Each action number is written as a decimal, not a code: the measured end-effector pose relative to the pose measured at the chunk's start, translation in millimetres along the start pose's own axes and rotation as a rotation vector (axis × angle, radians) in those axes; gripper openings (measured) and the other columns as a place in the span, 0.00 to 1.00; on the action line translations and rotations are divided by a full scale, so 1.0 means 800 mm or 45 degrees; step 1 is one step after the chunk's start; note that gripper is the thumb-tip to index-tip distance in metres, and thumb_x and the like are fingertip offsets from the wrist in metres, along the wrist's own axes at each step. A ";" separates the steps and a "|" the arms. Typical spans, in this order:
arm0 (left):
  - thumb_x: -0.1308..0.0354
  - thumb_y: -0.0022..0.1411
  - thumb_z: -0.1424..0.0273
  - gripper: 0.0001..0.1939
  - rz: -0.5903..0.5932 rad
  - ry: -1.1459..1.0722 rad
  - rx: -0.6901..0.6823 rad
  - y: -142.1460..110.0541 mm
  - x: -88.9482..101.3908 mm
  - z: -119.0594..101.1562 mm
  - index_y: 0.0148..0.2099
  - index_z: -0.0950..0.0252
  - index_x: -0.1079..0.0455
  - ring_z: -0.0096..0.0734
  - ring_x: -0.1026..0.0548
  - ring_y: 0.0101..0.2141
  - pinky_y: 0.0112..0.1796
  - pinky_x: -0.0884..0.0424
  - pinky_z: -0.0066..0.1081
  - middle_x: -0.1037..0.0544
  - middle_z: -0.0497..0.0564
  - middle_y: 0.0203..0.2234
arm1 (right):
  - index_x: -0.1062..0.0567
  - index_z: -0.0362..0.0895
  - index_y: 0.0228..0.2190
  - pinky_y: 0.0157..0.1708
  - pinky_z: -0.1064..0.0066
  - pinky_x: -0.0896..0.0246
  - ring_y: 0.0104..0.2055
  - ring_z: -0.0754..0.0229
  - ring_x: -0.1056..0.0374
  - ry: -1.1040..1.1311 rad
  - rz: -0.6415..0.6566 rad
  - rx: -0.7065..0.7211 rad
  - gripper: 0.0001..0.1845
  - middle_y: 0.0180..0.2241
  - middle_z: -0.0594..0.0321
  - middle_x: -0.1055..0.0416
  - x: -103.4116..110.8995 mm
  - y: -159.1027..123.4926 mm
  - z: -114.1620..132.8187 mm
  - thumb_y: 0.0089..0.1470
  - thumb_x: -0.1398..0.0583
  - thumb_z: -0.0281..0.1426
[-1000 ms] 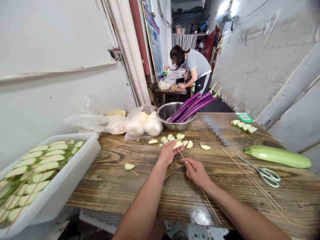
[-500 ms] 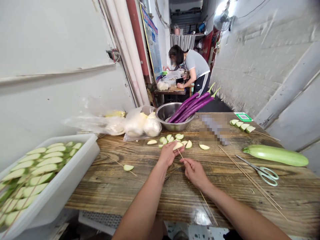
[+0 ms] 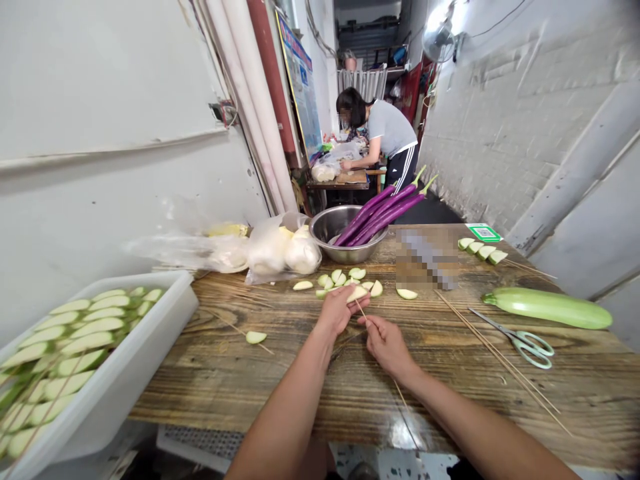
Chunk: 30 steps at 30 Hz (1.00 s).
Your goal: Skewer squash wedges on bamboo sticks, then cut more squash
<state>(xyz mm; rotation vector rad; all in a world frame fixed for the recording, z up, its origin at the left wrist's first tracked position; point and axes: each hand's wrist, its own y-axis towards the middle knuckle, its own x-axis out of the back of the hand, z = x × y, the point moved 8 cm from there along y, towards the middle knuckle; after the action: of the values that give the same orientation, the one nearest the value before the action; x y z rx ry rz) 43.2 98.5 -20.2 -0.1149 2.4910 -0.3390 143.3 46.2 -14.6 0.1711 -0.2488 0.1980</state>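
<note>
My left hand (image 3: 341,311) is closed on a pale, green-skinned zucchini slice (image 3: 357,293), held over the table. Between the fingertips of my right hand (image 3: 385,340) is a thin wooden skewer (image 3: 362,309), its upper end meeting the slice. Whether the tip has gone into the flesh cannot be made out. The skewer's lower part runs out beneath my right hand toward the table's front edge. Several loose slices (image 3: 338,276) lie just beyond my left hand. Another slice (image 3: 256,337) is on a skewer at the left.
Left stands a white tub (image 3: 170,293) of skewered slices. Behind are bagged white vegetables (image 3: 303,252) and a metal bowl (image 3: 325,227) with purple eggplants (image 3: 370,217). To the right lie skewers (image 3: 500,360), scissors (image 3: 533,348), a whole zucchini (image 3: 550,308) and a blurred-out object (image 3: 425,259). A person (image 3: 393,127) bends over another table.
My hands keep almost the same pose on the slice and skewer. The view has shifted slightly. In the background, the person's arm has moved toward the plastic bag.
</note>
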 end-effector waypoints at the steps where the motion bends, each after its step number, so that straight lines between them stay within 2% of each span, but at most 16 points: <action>1: 0.46 0.56 0.76 0.05 -0.002 -0.007 0.004 0.000 0.000 0.000 0.33 0.75 0.32 0.36 0.24 0.31 0.36 0.27 0.36 0.24 0.61 0.29 | 0.28 0.39 0.35 0.16 0.76 0.53 0.13 0.67 0.49 -0.006 -0.007 0.004 0.20 0.10 0.72 0.46 0.000 0.000 0.001 0.54 0.53 0.39; 14: 0.46 0.56 0.76 0.05 0.004 -0.035 0.010 0.005 0.003 0.006 0.34 0.74 0.32 0.37 0.24 0.32 0.37 0.27 0.37 0.24 0.61 0.30 | 0.28 0.43 0.32 0.17 0.76 0.50 0.16 0.65 0.43 -0.040 -0.059 0.002 0.18 0.13 0.68 0.39 -0.001 0.003 0.000 0.54 0.53 0.38; 22: 0.46 0.56 0.76 0.05 0.003 -0.028 0.010 0.005 0.001 0.008 0.33 0.75 0.32 0.37 0.24 0.31 0.36 0.27 0.37 0.24 0.62 0.30 | 0.28 0.43 0.32 0.19 0.75 0.48 0.18 0.63 0.41 -0.077 -0.063 0.026 0.17 0.12 0.68 0.41 -0.001 0.006 0.002 0.54 0.53 0.38; 30: 0.46 0.56 0.75 0.05 -0.002 -0.024 0.012 0.004 0.001 0.010 0.33 0.74 0.32 0.36 0.24 0.31 0.36 0.27 0.37 0.24 0.61 0.30 | 0.29 0.43 0.31 0.18 0.75 0.48 0.19 0.63 0.39 -0.055 -0.086 0.006 0.16 0.14 0.67 0.37 -0.001 0.007 -0.001 0.53 0.53 0.37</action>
<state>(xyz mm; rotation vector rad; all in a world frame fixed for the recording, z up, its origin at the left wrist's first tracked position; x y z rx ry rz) 47.0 100.0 -27.5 -0.1161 2.4705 -0.3484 141.7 51.8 -14.9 0.1882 -0.2850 0.1280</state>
